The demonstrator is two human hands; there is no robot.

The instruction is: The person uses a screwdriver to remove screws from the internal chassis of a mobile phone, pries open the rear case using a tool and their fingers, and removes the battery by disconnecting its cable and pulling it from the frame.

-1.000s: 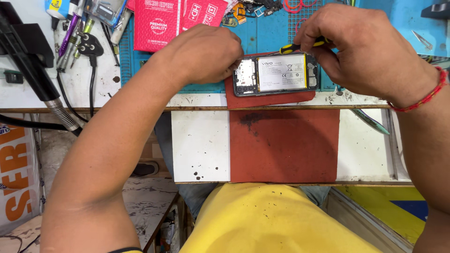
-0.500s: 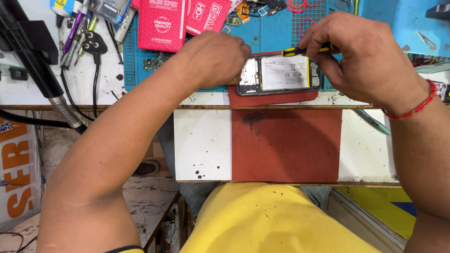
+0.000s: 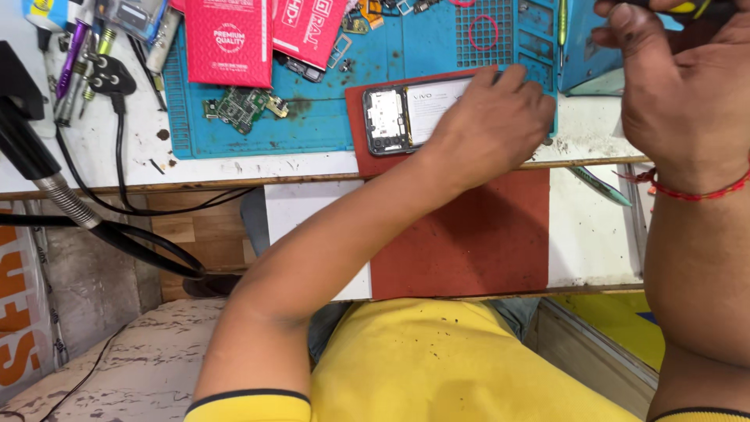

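Note:
An opened phone point(image 3: 406, 117) with its back off lies on a red mat point(image 3: 461, 234) at the bench's front edge; its white battery and circuit board show. My left hand point(image 3: 488, 129) rests on the phone's right half and covers it, pressing it down. My right hand point(image 3: 680, 86) is lifted at the upper right, away from the phone, fingers closed around a black and yellow tool handle point(image 3: 691, 8) that mostly leaves the frame.
A blue work mat point(image 3: 328, 117) carries a small green circuit board point(image 3: 244, 107), red packets point(image 3: 230, 39) and small parts. Pens and a black plug point(image 3: 109, 78) with cable lie at left. A flexible lamp arm point(image 3: 55, 195) crosses the left side. A blue box point(image 3: 590, 55) stands at right.
My right hand has lifted off the phone with the tool and moved up to the right. My left hand has slid over the phone's right half. The view has shifted right.

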